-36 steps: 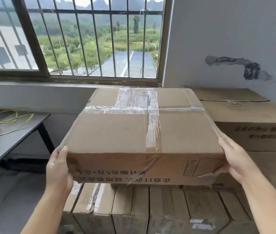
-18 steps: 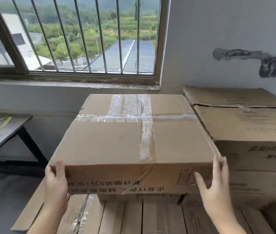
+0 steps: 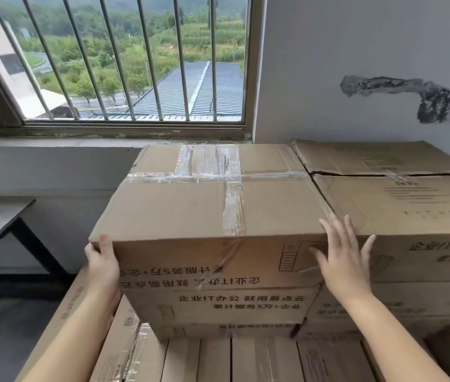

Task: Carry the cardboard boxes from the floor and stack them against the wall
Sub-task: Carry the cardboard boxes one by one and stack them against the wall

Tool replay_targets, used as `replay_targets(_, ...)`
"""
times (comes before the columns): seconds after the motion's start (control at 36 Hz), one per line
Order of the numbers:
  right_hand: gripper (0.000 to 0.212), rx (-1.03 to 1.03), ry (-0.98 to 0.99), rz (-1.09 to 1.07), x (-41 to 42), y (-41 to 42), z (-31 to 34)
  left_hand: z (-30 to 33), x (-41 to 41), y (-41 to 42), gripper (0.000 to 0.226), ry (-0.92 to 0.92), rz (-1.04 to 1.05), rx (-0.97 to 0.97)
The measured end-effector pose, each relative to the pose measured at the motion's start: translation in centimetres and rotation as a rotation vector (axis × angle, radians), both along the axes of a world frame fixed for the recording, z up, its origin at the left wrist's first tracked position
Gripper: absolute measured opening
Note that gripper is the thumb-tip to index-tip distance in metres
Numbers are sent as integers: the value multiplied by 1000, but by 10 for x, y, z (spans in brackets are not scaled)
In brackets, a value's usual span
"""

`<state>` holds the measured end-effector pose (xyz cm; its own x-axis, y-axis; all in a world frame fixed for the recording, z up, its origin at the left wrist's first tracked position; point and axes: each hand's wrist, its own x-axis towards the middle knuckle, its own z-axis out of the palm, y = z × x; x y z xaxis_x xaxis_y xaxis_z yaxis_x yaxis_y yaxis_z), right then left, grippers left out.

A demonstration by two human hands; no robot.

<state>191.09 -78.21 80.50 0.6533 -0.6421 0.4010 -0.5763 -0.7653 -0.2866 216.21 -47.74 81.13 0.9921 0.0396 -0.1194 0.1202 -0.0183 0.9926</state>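
A large brown cardboard box (image 3: 207,205), cross-taped in clear tape with printing upside down, is sitting atop another box (image 3: 234,304) beside the wall stack (image 3: 411,216); the left hand (image 3: 102,263) is gripping its corner; the right hand (image 3: 342,257) is pressing flat, fingers straight.

Brown taped cardboard box (image 3: 207,205), held up in front of the barred window 1.0 s ago w/ its near face hiding the boxes behind, now sits on a printed cardboard box of the same kind (image 3: 226,304), its right edge just beside the flap-topped cardboard box by the wall (image 3: 400,216). Left hand (image 3: 102,264) has gone from under the near-left corner to gripping that corner, thumb on top. Right hand (image 3: 340,259), curled on the near-right corner 1.0 s ago, now lies flat w/ fingers spread over it.
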Motion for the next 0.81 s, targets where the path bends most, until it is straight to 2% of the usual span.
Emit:
replay_targets(0.31,63,41,-17,-5,-2,3,-7,-2,1,11,55,31,-82,-23)
replay_targets(0.39,63,115,-74,43,-11,9,-5,-5,-12,19,52,19,-106,-25)
replay_targets(0.53,61,377,-254,71,-44,58,-13,-24,-59,38,48,-36,-116,46)
replay_targets(0.69,54,897,-217,120,-81,134,-46,-51,-121,65,27,23,-393,44)
replay_targets(0.81,49,1094,-259,51,-100,182,-74,-67,-146,86,36,50,-533,84)
